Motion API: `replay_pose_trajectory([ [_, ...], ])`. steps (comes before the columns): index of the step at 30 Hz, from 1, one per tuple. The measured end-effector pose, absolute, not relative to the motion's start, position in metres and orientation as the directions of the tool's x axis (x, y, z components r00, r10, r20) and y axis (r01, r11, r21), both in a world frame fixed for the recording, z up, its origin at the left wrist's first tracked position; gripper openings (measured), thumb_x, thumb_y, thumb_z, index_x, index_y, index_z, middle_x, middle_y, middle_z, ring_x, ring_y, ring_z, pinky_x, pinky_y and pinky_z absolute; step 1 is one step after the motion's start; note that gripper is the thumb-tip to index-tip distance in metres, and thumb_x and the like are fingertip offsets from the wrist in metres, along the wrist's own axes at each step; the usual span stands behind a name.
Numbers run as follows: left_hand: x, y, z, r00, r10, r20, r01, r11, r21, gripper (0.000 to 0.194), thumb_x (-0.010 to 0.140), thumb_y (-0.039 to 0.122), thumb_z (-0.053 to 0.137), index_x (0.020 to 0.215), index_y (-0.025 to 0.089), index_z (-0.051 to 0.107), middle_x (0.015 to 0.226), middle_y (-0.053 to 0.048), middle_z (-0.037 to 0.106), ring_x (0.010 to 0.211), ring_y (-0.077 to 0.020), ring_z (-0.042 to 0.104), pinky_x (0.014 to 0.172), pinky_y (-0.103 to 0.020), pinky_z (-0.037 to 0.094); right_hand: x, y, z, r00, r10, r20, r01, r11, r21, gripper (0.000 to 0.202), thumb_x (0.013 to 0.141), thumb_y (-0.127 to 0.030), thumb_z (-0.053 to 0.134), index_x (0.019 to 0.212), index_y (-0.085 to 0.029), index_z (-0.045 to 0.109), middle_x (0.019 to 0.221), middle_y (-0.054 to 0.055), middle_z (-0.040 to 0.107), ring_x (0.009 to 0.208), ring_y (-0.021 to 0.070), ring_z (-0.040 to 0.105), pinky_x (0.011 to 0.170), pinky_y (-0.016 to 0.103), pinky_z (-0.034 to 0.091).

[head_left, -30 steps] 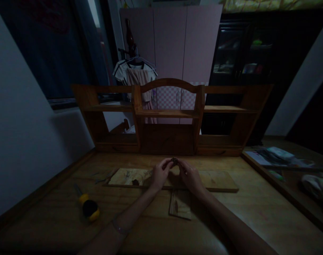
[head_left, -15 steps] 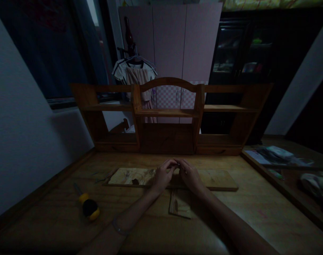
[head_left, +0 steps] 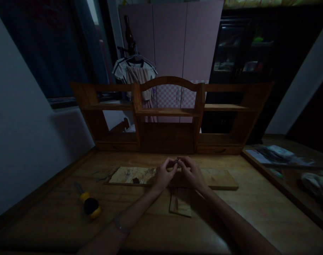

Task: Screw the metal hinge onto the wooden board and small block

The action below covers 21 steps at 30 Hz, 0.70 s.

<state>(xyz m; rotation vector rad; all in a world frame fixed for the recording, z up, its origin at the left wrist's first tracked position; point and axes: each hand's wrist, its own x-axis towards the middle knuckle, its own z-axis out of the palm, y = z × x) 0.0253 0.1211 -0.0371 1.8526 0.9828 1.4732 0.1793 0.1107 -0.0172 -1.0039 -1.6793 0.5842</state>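
Note:
Above the middle of a long wooden board (head_left: 222,178), my left hand (head_left: 163,173) and my right hand (head_left: 191,173) meet at their fingertips. Both are pinched on a tiny dark object (head_left: 177,161), too small to make out. The board lies crosswise on the desk, with a rough, splintered left part and a dark spot. A small square wood piece (head_left: 180,203) lies below its middle, between my forearms. Left of my left forearm rests a yellow and black screwdriver (head_left: 90,205), its shaft pointing away. Small thin bits (head_left: 101,178) lie near the board's left end.
A wooden shelf unit (head_left: 168,112) stands along the back of the desk (head_left: 140,226). A raised wooden edge (head_left: 278,191) runs down the right side, with bags and cloth beyond it. A wall rises at the left.
My fingers have shifted slightly around the tiny object, which now shows between the fingertips. The board, the square piece and the screwdriver have stayed in place.

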Motion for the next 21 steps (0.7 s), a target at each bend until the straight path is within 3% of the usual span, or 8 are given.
replay_pose_trajectory([
  [5,0.020,0.117,-0.029,0.157,0.822,0.548,0.236,-0.570,0.787,0.020,0.089,0.036,0.058,0.090,0.016,0.059,0.090,-0.001,0.065,0.087,-0.0136,0.063,0.080,-0.023,0.048,0.194,0.127,-0.011,-0.166,0.913,0.373,0.206,0.402,-0.892,0.041,0.083,-0.047,0.062,0.103,-0.012,0.065,0.098,0.008,0.066,0.085,0.0154,0.061,0.078,0.028,0.048],
  [12,0.000,0.119,-0.012,0.064,0.793,0.605,0.352,-0.585,0.730,0.033,0.099,0.039,0.038,0.088,0.017,0.060,0.089,-0.003,0.063,0.088,-0.0140,0.059,0.080,-0.026,0.043,0.216,0.124,-0.004,-0.538,0.842,0.028,0.276,0.208,-0.938,0.042,0.073,-0.039,0.071,0.102,-0.009,0.069,0.083,0.009,0.067,0.067,0.0146,0.061,0.064,0.027,0.048],
  [15,-0.006,0.130,-0.014,0.238,0.760,0.605,0.369,-0.647,0.667,0.028,0.095,0.041,0.047,0.102,0.017,0.060,0.100,-0.005,0.063,0.094,-0.0154,0.058,0.085,-0.027,0.044,0.213,0.114,-0.001,-0.633,0.772,-0.057,0.309,0.185,-0.933,0.036,0.074,-0.032,0.070,0.103,-0.010,0.070,0.085,0.008,0.068,0.068,0.0153,0.062,0.065,0.027,0.050],
  [18,-0.012,0.139,-0.018,0.489,0.705,0.513,0.405,-0.705,0.582,0.040,0.089,0.047,0.056,0.118,0.020,0.058,0.115,-0.006,0.060,0.107,-0.0181,0.055,0.096,-0.031,0.041,0.209,0.109,0.001,-0.666,0.742,-0.078,0.333,0.203,-0.921,0.032,0.076,-0.031,0.067,0.101,-0.011,0.070,0.089,0.009,0.069,0.072,0.0153,0.063,0.068,0.027,0.050],
  [21,-0.020,0.144,-0.022,0.577,0.705,0.412,0.460,-0.698,0.550,0.052,0.083,0.056,0.060,0.124,0.022,0.058,0.124,-0.007,0.056,0.115,-0.0212,0.052,0.101,-0.034,0.039,0.208,0.108,0.001,-0.636,0.770,-0.051,0.375,0.251,-0.892,0.028,0.077,-0.030,0.066,0.095,-0.010,0.072,0.084,0.008,0.069,0.069,0.0140,0.061,0.064,0.024,0.047],
])
